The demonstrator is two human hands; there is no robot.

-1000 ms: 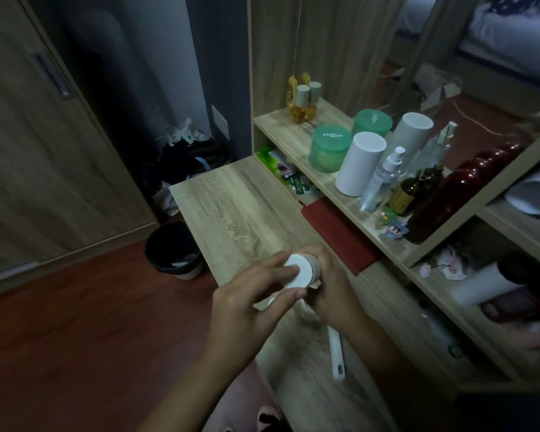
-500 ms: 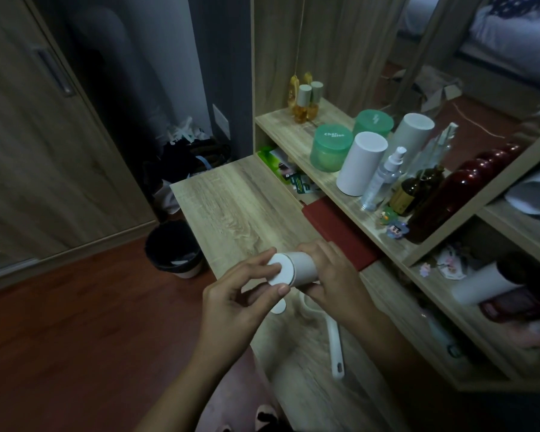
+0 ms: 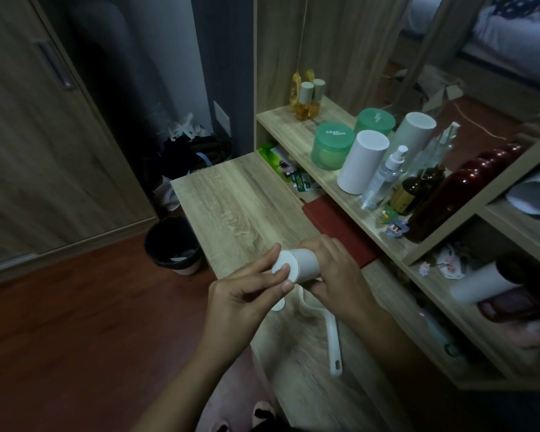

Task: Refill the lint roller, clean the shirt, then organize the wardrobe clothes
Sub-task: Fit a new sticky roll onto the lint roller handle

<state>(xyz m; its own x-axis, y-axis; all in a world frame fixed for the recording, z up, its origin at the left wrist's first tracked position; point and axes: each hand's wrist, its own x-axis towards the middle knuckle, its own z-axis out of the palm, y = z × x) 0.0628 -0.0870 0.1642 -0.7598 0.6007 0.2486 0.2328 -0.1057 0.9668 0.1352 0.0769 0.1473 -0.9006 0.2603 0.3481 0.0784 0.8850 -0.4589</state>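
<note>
A white lint roller refill (image 3: 304,265) is held sideways above the wooden desk (image 3: 240,204). My right hand (image 3: 337,272) wraps around its body from the right. My left hand (image 3: 243,294) pinches its round white end cap with thumb and fingers. The roller's white handle (image 3: 332,341) hangs down below my hands over the desk. Two more white rolls (image 3: 360,166) stand upright on the shelf beside the mirror.
Green jars (image 3: 332,145), a spray bottle (image 3: 384,179), brown and dark red bottles (image 3: 440,201) crowd the shelf on the right. A red pouch (image 3: 334,222) lies at the desk's right edge. A black bin (image 3: 173,244) stands on the floor at left, near the wardrobe door (image 3: 38,135).
The roll has turned from end-on to lying sideways and shifted slightly left. My left fingers have slid onto its end cap. The handle now hangs lower.
</note>
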